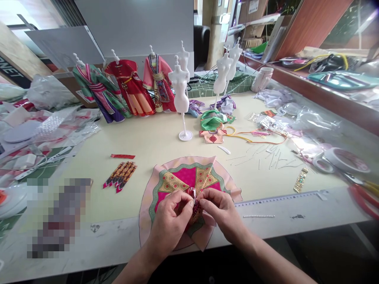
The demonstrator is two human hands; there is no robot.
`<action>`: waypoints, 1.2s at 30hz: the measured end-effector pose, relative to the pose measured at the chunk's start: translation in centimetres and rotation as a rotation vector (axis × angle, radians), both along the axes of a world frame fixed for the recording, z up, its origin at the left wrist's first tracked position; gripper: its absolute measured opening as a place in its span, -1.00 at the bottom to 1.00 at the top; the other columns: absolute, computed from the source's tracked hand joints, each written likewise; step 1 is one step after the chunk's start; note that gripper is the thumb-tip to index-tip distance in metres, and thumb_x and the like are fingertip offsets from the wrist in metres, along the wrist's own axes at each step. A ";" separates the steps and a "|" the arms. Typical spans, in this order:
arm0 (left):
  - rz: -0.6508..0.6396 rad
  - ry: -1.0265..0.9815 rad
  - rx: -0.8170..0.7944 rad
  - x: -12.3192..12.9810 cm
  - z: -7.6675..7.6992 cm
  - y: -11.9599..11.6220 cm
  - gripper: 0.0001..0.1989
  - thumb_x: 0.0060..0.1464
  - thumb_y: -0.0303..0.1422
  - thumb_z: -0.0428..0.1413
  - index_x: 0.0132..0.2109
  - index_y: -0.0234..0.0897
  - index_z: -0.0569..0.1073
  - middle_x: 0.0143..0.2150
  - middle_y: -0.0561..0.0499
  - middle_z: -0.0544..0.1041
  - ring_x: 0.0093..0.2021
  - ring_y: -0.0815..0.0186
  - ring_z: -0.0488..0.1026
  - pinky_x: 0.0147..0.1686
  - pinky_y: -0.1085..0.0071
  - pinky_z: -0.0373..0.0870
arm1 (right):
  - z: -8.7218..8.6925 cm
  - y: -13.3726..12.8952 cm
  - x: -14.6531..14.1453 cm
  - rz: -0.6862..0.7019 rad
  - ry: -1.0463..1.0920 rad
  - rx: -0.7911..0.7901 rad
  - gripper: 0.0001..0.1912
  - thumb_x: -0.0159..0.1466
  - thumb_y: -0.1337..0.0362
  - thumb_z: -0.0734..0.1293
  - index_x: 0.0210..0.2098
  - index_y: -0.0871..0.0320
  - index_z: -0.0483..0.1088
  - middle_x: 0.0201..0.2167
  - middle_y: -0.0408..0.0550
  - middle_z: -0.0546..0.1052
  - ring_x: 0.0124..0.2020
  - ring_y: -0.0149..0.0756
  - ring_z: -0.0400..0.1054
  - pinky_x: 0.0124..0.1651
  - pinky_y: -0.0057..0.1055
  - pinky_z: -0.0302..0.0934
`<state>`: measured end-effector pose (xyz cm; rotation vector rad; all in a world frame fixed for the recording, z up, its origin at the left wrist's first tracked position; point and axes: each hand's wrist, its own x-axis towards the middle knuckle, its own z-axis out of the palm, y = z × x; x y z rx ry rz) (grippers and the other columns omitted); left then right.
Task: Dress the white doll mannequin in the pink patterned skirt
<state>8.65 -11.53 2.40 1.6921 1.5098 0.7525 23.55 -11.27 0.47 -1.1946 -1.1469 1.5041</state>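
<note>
A round doll skirt (189,173) in pink, magenta, gold and green lies spread on the table near its front edge. Over its gathered middle, my left hand (173,211) pinches the fabric at the waist with thumb and forefinger. From the other side, my right hand (219,205) pinches the same waist edge, fingertips almost touching the left ones. Something small and white shows between the fingertips, too small to name. Left of the skirt lie patterned pointed fabric strips (121,175) and a red strip (122,156).
Behind stand dressed doll forms (118,86) and bare white mannequins (179,90). A doll top (212,136) lies mid-table. To the right are bead strings (259,216), a ruler (275,198), a gold trim (301,180), a tape roll (346,159) and scissors (363,193).
</note>
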 end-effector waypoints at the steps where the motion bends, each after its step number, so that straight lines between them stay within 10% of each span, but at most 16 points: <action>1: -0.003 0.008 0.012 0.0 0.0 0.0 -0.84 0.10 -0.37 0.01 -0.43 -0.24 0.40 -0.46 0.09 0.47 -0.43 0.38 0.40 -0.39 0.49 0.32 | 0.1 0.0 0.0 0.003 -0.002 0.000 -0.88 0.09 0.27 0.28 -0.51 0.20 0.36 -0.59 -0.19 0.35 -0.52 -0.44 0.18 -0.46 -0.52 0.07; 16: 0.043 -0.023 -0.044 -0.6 0.4 0.1 -0.83 0.10 -0.34 0.01 -0.43 -0.25 0.38 -0.48 0.11 0.41 -0.43 0.40 0.33 -0.40 0.52 0.27 | -0.6 0.1 -0.1 -0.021 0.203 -0.165 -0.78 0.06 0.20 0.38 -0.55 0.19 0.30 -0.66 -0.25 0.22 -0.60 -0.51 0.02 -0.59 -0.55 -0.13; 36: 0.126 0.000 -0.175 -8.7 0.9 -1.9 -0.71 0.12 -0.13 -0.02 -0.40 -0.24 0.36 -0.46 0.06 0.32 -0.38 0.31 0.30 -0.41 0.51 0.25 | -1.6 0.1 0.9 -0.041 0.515 -0.428 -0.75 -0.01 0.24 0.47 -0.50 0.20 0.33 -0.61 -0.23 0.30 -0.58 -0.51 0.17 -0.50 -0.56 0.06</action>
